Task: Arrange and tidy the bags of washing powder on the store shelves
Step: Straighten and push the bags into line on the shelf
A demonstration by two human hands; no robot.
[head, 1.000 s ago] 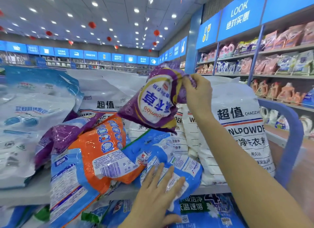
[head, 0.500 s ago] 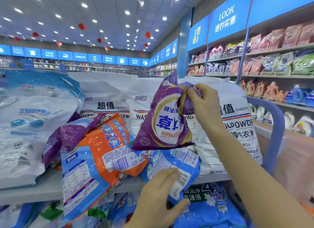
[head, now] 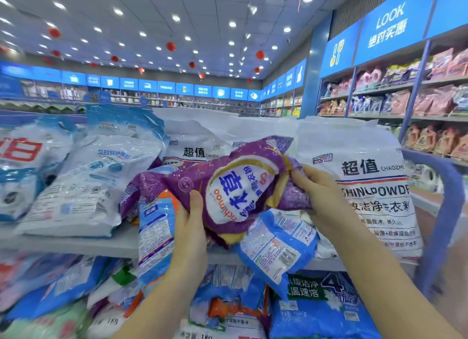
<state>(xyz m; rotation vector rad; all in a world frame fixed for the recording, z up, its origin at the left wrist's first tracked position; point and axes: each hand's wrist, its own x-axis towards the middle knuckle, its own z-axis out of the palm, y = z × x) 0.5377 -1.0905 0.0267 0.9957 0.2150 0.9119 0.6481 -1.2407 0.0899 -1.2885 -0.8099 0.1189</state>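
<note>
Messy store shelf point(head: 76, 245), powder bags point(head: 83, 187) everywhere. Purple bag point(head: 240, 187) up front, left hand point(head: 190, 227) gripping its underside, right hand point(head: 321, 197) pinching the crumpled end.

The purple bag point(head: 240, 187) is lying sideways and crumpled mid-frame, hanging over a blue bag point(head: 276, 247) that is drooping off the shelf point(head: 76, 245) edge; big white bags point(head: 367, 187) are standing behind.

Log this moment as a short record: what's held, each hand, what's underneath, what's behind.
held: purple bag, lying sideways above the shelf
left hand: grips its lower left edge
right hand: pinches its crumpled right end
underneath: blue bag, overhanging the shelf edge
behind: tall white sack, upright
</note>
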